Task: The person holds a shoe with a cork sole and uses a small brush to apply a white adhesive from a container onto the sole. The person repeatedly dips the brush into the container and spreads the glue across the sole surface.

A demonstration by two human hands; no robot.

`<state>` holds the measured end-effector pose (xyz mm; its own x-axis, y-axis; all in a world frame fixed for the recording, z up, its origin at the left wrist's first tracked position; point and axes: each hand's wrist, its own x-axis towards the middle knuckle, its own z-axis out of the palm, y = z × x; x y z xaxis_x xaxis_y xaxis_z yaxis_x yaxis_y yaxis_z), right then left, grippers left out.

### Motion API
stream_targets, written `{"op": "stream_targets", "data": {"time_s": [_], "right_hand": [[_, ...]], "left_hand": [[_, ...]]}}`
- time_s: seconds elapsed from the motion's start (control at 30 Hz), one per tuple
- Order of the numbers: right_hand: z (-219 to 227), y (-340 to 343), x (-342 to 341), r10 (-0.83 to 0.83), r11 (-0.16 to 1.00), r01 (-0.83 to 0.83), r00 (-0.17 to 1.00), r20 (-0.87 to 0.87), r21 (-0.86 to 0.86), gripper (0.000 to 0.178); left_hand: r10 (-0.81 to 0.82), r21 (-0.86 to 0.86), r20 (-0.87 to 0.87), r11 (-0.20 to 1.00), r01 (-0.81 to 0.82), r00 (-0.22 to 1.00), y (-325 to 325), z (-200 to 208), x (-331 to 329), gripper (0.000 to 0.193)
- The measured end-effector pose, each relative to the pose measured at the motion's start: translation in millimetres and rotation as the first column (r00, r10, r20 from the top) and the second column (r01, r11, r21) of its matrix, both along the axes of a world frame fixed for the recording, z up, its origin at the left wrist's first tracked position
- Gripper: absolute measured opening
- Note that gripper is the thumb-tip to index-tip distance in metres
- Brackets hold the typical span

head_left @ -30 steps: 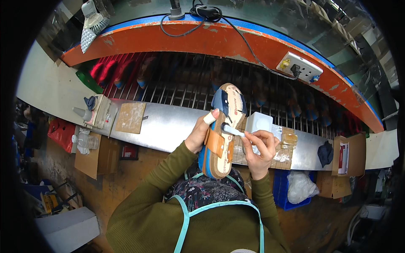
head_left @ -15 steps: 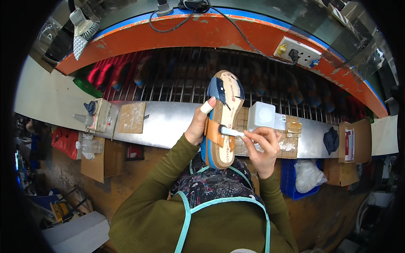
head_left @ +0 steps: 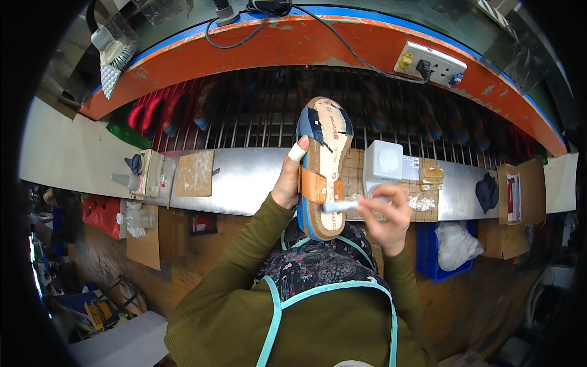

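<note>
My left hand [head_left: 290, 172] grips a sandal sole [head_left: 325, 168] by its left edge, with a whitish wrap around the thumb. The sole stands lengthwise before me, its cream underside facing up, with a cork-coloured rim and a blue layer along the left side. An orange-tan strap end [head_left: 313, 186] and a dark blue strap end [head_left: 310, 126] are folded over onto it. In my right hand [head_left: 386, 215], somewhat blurred, is a white-handled brush [head_left: 342, 206]. Its dark tip lies at the sole's left side, just below the orange-tan strap.
A white square container [head_left: 384, 164] stands on a gridded brown board right of the sandal. Beyond the metal ledge [head_left: 241, 183] runs a rack of bars [head_left: 269, 122] with footwear on it. At left lies a tan square board [head_left: 194, 174]; at right, a cardboard box [head_left: 520, 189].
The brush tip has moved down from the orange-tan strap to the sole's edge just below it. My left hand still holds the sole; the whole view has shifted slightly.
</note>
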<state>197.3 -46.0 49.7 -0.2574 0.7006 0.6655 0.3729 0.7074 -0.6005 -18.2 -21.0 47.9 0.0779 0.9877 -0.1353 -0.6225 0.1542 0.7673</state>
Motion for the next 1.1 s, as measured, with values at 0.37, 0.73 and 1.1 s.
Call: {"op": "stream_targets", "data": {"time_s": [0.37,0.73,1.1], "right_hand": [[8.0,-17.7,-7.6,-0.064,0.919,0.057,0.998,-0.005,-0.391,0.012],[10.9,-24.1,-22.4,-0.184,0.978,0.197,0.970,0.160,-0.066,0.016],[12.1,-11.3,-19.2,0.004,0.998,0.004,0.990,0.138,-0.058,0.021]], "left_hand": [[0.236,0.103,-0.187,0.970,-0.220,0.954,-4.0,-34.5,-32.0,0.082],[0.502,0.281,-0.294,0.859,-0.429,0.813,-12.2,-35.1,-37.6,0.058],[0.297,0.050,-0.113,0.955,-0.293,0.948,-1.0,-19.1,-42.0,0.075]]}}
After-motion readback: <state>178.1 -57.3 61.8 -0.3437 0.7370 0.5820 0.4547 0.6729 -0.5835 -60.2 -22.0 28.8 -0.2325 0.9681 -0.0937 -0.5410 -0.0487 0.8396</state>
